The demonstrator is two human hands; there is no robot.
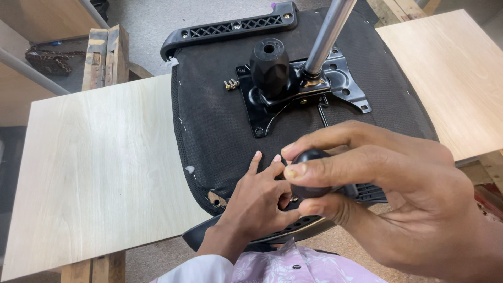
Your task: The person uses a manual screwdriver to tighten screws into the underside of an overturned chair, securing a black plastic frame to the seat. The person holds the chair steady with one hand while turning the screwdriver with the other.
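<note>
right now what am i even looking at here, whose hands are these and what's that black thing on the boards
This is one picture from a camera worn on a person's head, looking down at their own two bare hands. The black thing is an office chair seat lying upside down across pale wooden boards. Bolted to its underside is a black metal plate with a round black knob and a shiny metal tube rising from it. A few small loose bolts lie on the seat beside the plate. A black plastic armrest bracket sits at the far edge. The right hand grips a rounded black tool handle; the left hand has its fingers at the seat's near edge, just below it.
</note>
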